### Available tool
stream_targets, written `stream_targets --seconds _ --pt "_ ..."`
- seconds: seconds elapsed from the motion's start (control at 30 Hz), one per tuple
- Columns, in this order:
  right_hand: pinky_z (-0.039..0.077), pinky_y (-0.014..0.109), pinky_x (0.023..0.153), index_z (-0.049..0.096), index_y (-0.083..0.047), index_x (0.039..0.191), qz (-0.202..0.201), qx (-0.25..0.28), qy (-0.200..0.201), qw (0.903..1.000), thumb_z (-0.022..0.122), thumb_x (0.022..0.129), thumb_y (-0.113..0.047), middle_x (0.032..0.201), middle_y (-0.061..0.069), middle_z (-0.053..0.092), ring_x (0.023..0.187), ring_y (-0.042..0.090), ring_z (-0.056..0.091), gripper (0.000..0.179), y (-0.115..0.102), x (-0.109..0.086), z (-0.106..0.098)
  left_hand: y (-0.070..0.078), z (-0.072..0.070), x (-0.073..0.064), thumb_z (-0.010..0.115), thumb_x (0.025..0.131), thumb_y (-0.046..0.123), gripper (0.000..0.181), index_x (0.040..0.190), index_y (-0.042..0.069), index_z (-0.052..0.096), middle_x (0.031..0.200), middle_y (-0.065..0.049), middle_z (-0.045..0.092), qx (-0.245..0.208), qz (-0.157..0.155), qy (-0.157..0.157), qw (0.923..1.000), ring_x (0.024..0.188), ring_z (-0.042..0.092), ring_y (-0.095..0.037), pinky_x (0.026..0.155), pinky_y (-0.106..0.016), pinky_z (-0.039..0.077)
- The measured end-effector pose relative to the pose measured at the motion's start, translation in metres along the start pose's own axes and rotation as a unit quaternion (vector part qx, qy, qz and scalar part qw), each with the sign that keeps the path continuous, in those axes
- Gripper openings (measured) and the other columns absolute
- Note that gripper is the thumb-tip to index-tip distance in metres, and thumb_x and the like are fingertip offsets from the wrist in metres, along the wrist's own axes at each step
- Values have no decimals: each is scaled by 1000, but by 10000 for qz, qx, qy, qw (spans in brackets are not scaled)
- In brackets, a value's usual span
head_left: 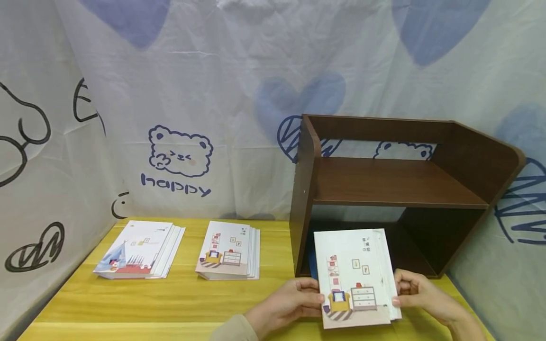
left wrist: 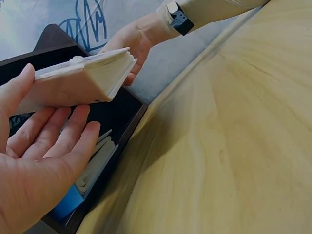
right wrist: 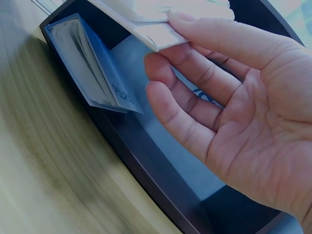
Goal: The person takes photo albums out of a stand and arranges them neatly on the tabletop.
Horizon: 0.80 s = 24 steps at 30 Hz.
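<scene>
Both hands hold a white book point(head_left: 354, 265) upright before the shelf's lower compartment, its cover printed with a yellow armchair and a chest of drawers. My left hand point(head_left: 292, 300) grips the lower left edge, thumb on the cover and fingers behind. At the lower right edge, my right hand point(head_left: 424, 296) pinches the book between thumb and curled fingers. Seen in the left wrist view, the book's pages point(left wrist: 109, 75) fan slightly apart. A blue book point(right wrist: 87, 63) stands inside the lower compartment at its left side, mostly hidden behind the white book in the head view.
A dark brown two-tier shelf point(head_left: 401, 182) stands at the right of the yellow wood table point(head_left: 141, 303). Two more white books, one with a tent picture point(head_left: 136, 251) and one with an armchair picture point(head_left: 226, 251), lie at the left. A printed curtain point(head_left: 239, 104) hangs behind.
</scene>
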State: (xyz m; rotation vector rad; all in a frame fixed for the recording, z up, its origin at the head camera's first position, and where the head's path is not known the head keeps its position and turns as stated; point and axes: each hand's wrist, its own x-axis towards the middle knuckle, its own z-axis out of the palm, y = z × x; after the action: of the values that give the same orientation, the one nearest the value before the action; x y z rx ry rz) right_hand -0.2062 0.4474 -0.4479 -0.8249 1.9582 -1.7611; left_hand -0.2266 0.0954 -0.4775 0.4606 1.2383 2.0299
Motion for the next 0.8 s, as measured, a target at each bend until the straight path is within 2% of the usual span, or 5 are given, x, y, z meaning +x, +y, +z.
stream_targets --seconds 0.23,0.5,0.8 --pt "58 29 70 49 -5 96 -71 -44 -29 10000 51 91 13 95 -2 72 85 8 68 19 -1 3 4 4 -6 -1 61 89 -3 20 108 4 63 100 -4 72 16 -95 -125 9999 89 68 -15 84 -33 58" --pt "58 27 70 44 2 94 -93 -17 2 10000 52 91 13 95 -1 73 85 9 68 13 -1 9 10 14 -16 -3 59 86 -6 22 99 12 61 96 0 71 203 -267 -489 9982 88 68 -13 80 -27 58" --pt "57 26 71 40 7 93 -124 68 -21 9999 51 91 13 96 0 74 85 9 68 13 0 16 18 20 -25 -7 60 86 -5 22 105 7 59 96 -2 70 347 -332 -528 9975 87 68 -14 80 -28 58"
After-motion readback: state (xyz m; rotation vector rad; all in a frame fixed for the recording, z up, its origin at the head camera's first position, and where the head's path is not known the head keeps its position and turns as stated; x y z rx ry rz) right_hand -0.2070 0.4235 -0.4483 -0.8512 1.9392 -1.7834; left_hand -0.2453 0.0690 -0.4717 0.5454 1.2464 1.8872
